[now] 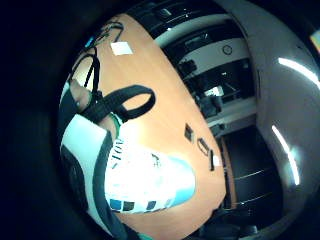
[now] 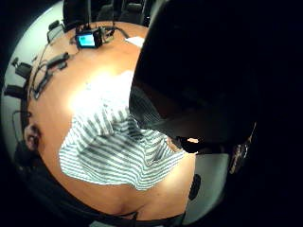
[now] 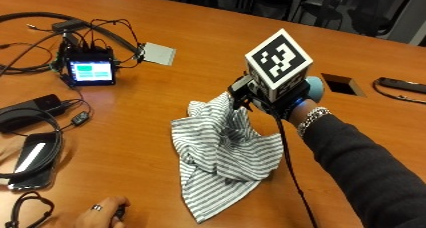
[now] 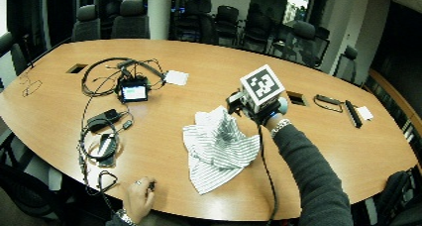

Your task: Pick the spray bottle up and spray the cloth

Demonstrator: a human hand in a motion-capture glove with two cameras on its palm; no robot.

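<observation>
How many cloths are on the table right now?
1. The striped cloth lies crumpled on the table, just beside the gloved right hand, which holds the spray bottle. Nothing suggests a second one, though the hand hides a little table.

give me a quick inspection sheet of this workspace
surface: large wooden table with a cutout opening.
job's things: striped cloth lies crumpled on the table; spray bottle sits against the palm, its pale blue part showing beyond the hand in the outside view.
clutter: small screen device, white card, phone, black remote.
hand: gloved right hand grips the spray bottle just beside the cloth's far edge; bare hand rests on the table's near edge.
cables: tangled black cables and headphones round the device.
surroundings: office chairs along the far side.
</observation>
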